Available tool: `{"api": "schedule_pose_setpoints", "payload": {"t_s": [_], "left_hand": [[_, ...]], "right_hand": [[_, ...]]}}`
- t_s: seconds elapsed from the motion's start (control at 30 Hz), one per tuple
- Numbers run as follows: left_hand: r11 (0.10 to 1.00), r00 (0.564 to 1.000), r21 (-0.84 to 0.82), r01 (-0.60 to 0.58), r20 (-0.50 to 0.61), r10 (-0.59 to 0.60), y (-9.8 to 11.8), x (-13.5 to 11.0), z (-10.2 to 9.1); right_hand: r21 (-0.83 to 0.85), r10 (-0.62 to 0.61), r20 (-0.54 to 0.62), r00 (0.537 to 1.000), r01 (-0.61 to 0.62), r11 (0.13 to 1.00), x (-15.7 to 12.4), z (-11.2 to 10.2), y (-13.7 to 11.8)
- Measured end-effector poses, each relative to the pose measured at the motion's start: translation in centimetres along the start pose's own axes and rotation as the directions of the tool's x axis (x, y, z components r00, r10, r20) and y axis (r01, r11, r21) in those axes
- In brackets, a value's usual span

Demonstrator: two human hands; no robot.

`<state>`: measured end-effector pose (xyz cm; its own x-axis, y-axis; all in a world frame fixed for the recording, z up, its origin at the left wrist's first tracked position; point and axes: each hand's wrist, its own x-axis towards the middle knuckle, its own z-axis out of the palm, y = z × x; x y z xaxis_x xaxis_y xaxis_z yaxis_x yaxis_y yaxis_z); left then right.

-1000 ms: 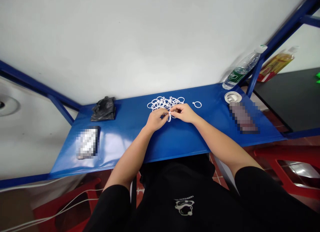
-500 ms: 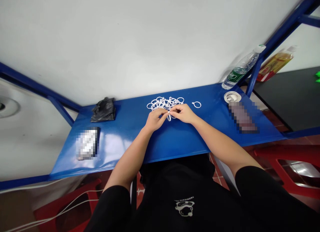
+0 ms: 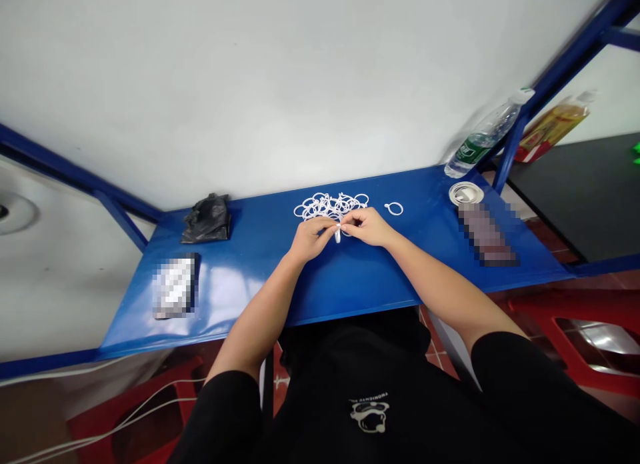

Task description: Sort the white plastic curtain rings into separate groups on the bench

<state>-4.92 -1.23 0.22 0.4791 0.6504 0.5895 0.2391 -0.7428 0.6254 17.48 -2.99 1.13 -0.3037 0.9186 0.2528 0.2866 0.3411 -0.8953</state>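
Observation:
On the blue table [image 3: 350, 284], my left hand [image 3: 311, 237] and my right hand [image 3: 369, 225] meet at the middle and pinch one small white ring [image 3: 339, 235] between their fingertips. Right behind the hands lies a pile of several white rings [image 3: 327, 205]. A single white ring [image 3: 394, 209] lies apart to the right of the pile.
A crumpled black bag [image 3: 208, 218] lies at the back left, a blurred flat object [image 3: 175, 285] nearer the left front. At the right are a white coiled cable [image 3: 466, 193], a blurred object [image 3: 486, 233] and a tilted water bottle [image 3: 487, 133]. Red stools [image 3: 575, 331] stand below.
The white ring between my fingertips has turned slightly and looks narrower. Both hands stay in place.

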Motion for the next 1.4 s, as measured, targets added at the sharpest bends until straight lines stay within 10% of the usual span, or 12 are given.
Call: {"api": "schedule_pose_setpoints", "payload": {"t_s": [0.57,0.87,1.07,1.4], "left_hand": [[0.993,0.999,0.118,-0.015,-0.049,0.02,-0.3,-0.1,0.5],[0.985,0.999,0.172,-0.03,-0.009,0.032,-0.5,-0.3,0.6],[0.962,0.994,0.253,-0.107,0.051,0.097,-1.3,-0.5,1.1],[0.952,0.944,0.239,-0.19,0.311,0.111,-0.4,-0.2,1.6]], "right_hand": [[0.072,0.068,-0.039,0.997,-0.065,0.995,0.1,0.3,-0.2],[-0.166,-0.028,-0.228,0.973,-0.01,0.986,0.3,-1.3,-1.2],[-0.582,-0.029,-0.573,0.819,-0.382,0.718,0.2,-7.8,-1.2],[-0.715,0.25,-0.464,0.85,-0.526,0.461,0.6,-9.2,3.1]]}}
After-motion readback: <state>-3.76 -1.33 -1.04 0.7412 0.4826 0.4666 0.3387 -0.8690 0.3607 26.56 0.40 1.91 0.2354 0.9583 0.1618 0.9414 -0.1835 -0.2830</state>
